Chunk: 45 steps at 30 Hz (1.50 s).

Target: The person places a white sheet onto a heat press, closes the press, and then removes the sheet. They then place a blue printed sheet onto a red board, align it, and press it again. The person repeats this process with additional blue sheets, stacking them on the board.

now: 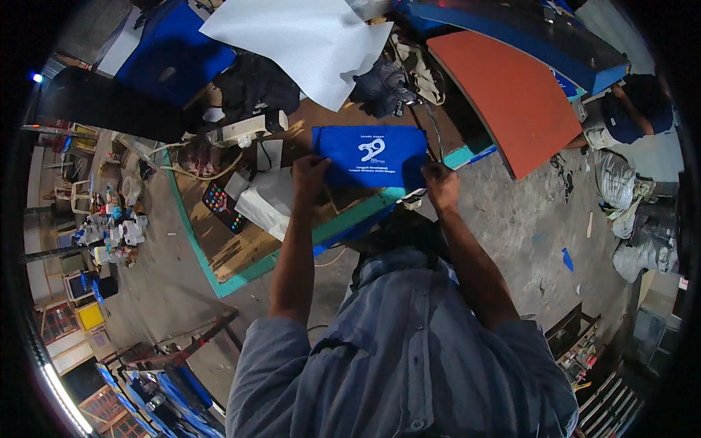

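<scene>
The printed piece [369, 156] was deep blue with white markings; the table [219, 252] was brown, edged in teal green. The flat pad [223, 207] was black (dotted in several colours). The panel [504, 102] was brick orange, the large sheet [296, 44] white, the shirt [409, 350] grey-blue, faintly striped.

Inventory by kind, counted in view.
We count one left hand [309, 177], one right hand [441, 187], one blue panel with white print [372, 155], one green-edged table [235, 252], one white power strip [247, 130], one dark device with coloured dots [223, 207], one large white sheet [296, 40], one orange-red board [498, 98], one yellow rectangular panel [90, 316] and one blue scrap [567, 259]. We cannot fix the number of blue pieces [179, 390] at the far lower left.
</scene>
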Each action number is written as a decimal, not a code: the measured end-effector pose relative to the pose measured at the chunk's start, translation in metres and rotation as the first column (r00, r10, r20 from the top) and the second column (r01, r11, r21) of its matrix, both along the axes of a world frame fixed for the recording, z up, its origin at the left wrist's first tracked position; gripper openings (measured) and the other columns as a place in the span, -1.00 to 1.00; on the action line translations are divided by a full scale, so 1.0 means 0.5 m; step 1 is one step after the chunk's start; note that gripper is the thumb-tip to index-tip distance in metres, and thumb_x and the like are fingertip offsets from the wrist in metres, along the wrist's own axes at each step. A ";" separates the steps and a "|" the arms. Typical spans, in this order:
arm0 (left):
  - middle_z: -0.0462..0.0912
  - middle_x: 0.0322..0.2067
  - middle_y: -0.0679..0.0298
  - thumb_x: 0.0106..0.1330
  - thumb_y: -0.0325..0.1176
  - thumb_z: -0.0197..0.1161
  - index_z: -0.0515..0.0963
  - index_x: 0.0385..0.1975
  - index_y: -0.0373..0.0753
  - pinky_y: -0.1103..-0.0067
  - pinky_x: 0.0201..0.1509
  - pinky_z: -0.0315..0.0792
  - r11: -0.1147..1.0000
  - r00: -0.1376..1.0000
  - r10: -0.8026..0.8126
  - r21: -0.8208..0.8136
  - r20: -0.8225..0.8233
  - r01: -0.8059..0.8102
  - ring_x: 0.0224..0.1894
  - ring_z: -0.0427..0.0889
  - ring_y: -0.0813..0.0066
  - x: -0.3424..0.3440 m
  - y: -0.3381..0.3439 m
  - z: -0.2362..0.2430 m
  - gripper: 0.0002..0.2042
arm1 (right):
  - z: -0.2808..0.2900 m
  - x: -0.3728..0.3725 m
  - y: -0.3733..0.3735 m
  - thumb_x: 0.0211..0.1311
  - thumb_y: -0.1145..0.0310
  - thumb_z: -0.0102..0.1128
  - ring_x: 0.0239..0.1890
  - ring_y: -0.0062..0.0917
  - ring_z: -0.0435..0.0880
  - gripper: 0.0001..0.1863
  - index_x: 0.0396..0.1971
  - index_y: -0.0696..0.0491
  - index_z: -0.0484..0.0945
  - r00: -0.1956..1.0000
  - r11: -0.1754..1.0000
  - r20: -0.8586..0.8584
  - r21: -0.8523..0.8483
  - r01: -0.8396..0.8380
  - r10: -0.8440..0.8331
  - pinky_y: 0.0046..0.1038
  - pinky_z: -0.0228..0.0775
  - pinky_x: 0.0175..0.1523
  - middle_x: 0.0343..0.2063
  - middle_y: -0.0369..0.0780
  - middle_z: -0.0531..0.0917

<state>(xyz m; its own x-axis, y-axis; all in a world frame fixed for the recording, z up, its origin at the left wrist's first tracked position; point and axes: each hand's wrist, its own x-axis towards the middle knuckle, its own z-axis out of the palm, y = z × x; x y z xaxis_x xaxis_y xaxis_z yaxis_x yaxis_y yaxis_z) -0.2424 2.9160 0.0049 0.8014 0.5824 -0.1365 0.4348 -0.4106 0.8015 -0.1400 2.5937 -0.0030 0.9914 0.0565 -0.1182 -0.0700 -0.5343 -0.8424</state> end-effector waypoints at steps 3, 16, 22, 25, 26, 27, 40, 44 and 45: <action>0.74 -0.38 0.06 0.15 -0.11 0.50 0.73 -0.28 -0.36 0.38 -0.15 0.56 0.997 1.000 0.004 0.081 -0.030 -0.002 -0.30 0.72 0.28 0.001 -0.001 -0.004 -0.62 | 0.017 0.010 0.006 0.19 0.16 0.41 -0.19 -0.18 0.79 -0.64 -0.22 0.18 0.73 0.998 0.993 -0.026 -0.095 -0.064 0.062 -0.27 0.57 -0.03 -0.30 -0.06 0.79; 0.48 0.17 -0.13 0.27 -0.18 0.39 0.34 0.27 -0.36 0.12 0.34 0.33 0.938 0.998 0.069 0.339 0.016 -0.070 0.26 0.43 -0.17 0.008 -0.041 0.009 -0.36 | 0.023 -0.006 0.063 0.22 0.39 0.45 0.12 -0.27 0.63 -0.41 0.19 0.21 0.42 0.998 0.918 0.067 0.395 -0.035 0.010 -0.26 0.47 0.20 0.09 0.01 0.61; 0.39 0.26 -0.18 0.21 -0.13 0.45 0.27 0.33 -0.34 0.13 0.39 0.28 0.980 1.000 -0.024 0.199 -0.002 0.024 0.31 0.37 -0.18 0.035 -0.027 0.031 -0.24 | 0.011 0.035 0.050 0.26 0.36 0.41 0.15 -0.29 0.59 -0.49 0.16 0.14 0.44 0.995 0.938 -0.035 0.340 -0.071 0.088 -0.29 0.46 0.22 0.06 -0.06 0.62; 0.30 0.35 -0.17 0.11 0.03 0.51 0.20 0.42 -0.29 0.06 0.46 0.16 0.927 0.982 -0.183 0.341 0.052 0.155 0.41 0.26 -0.18 0.014 -0.055 0.053 -0.06 | 0.022 0.072 0.059 0.27 0.32 0.34 0.18 -0.11 0.59 -0.50 0.17 0.09 0.43 0.973 0.962 0.012 0.153 -0.228 0.229 -0.19 0.46 0.24 0.07 -0.01 0.63; 0.27 0.38 -0.17 0.07 0.10 0.53 0.17 0.45 -0.27 0.02 0.49 0.11 0.885 0.963 -0.258 0.420 0.083 0.201 0.45 0.21 -0.18 0.004 -0.067 0.057 0.01 | 0.025 0.087 0.067 0.27 0.32 0.32 0.17 -0.07 0.58 -0.51 0.16 0.08 0.44 0.967 0.964 0.018 0.081 -0.254 0.253 -0.16 0.46 0.24 0.06 -0.02 0.63; 0.23 0.41 -0.16 0.05 0.19 0.50 0.13 0.48 -0.25 -0.04 0.50 0.04 0.838 0.956 -0.295 0.485 0.013 0.252 0.48 0.15 -0.17 -0.009 -0.080 0.059 0.06 | 0.027 0.101 0.077 0.26 0.32 0.32 0.17 -0.04 0.57 -0.51 0.17 0.07 0.43 0.933 0.941 0.124 -0.035 -0.337 0.339 -0.13 0.46 0.23 0.08 -0.02 0.62; 0.10 0.51 -0.03 0.22 0.45 0.15 0.24 0.49 -0.06 -0.13 0.44 0.04 0.663 0.949 -0.314 0.722 0.029 0.197 0.52 0.06 -0.19 -0.033 -0.053 -0.007 -0.06 | -0.043 0.137 0.111 0.19 0.11 0.31 0.39 -0.03 0.28 -0.30 0.33 -0.02 0.37 0.731 0.724 0.274 -0.554 -0.411 0.625 -0.05 0.27 0.39 0.29 -0.02 0.43; 0.15 0.48 -0.03 0.29 0.41 0.11 0.24 0.48 -0.06 -0.14 0.43 0.05 0.539 0.949 -0.231 0.784 -0.214 0.308 0.49 0.12 -0.19 -0.029 -0.046 -0.016 -0.13 | 0.010 0.100 0.095 0.23 0.19 0.24 0.38 -0.08 0.29 -0.41 0.28 -0.02 0.45 0.694 0.724 0.311 -0.533 -0.438 0.649 -0.06 0.38 0.29 0.28 -0.07 0.44; 0.15 0.48 -0.03 0.30 0.35 0.17 0.24 0.48 -0.06 -0.14 0.43 0.07 0.560 0.950 -0.233 0.770 -0.205 0.304 0.49 0.13 -0.19 -0.030 -0.045 -0.018 -0.15 | 0.041 0.082 0.075 0.24 0.23 0.21 0.32 -0.13 0.38 -0.46 0.25 -0.01 0.48 0.715 0.753 0.257 -0.350 -0.558 0.650 -0.11 0.39 0.27 0.22 -0.07 0.49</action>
<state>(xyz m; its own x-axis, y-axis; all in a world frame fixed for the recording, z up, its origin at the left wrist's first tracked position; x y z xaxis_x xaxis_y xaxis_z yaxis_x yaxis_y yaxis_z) -0.2572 2.8938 -0.0040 0.9476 0.2477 0.2017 0.2365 -0.9685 0.0780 -0.0988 2.6315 0.0177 0.7274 0.6741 0.1286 0.6025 -0.5375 -0.5901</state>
